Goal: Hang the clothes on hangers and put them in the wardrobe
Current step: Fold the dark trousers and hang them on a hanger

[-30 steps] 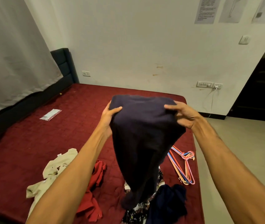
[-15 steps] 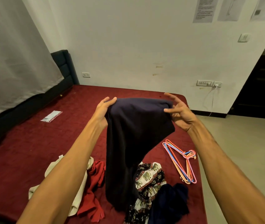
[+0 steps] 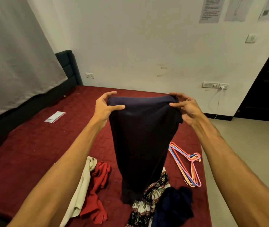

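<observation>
Fabric is pinched at both top corners. The left hand [image 3: 105,106] is closed on one corner of the dark navy garment [image 3: 143,136], with the thumb laid across the front and the fingers curled behind. The right hand [image 3: 185,108] is clamped on the opposite corner between thumb and fingertips. The garment is held up above the bed [image 3: 32,145], its top edge stretched nearly level between the two hands and its length hanging straight down. The lower end is bunched at the patterned garment [image 3: 147,202], though contact there cannot be told. No neckline, waistband or sleeve is shown, so its kind cannot be told either.

The step in hand is judged to be the spreading and orienting of this piece before a hanger is fitted. It would be done well if the top edge were held taut and level so that the opening can be found. The cloth should also be lifted clear of the heap so that nothing below is dragged.

The coloured hangers [image 3: 187,164] lie stacked just right of the hanging cloth, on the right hand's side. One grip would have to be released to take a hanger, so the weight should first be gathered into the left hand. A cream garment [image 3: 83,182] and a red garment [image 3: 97,182] lie to the left. No wardrobe is seen.
</observation>
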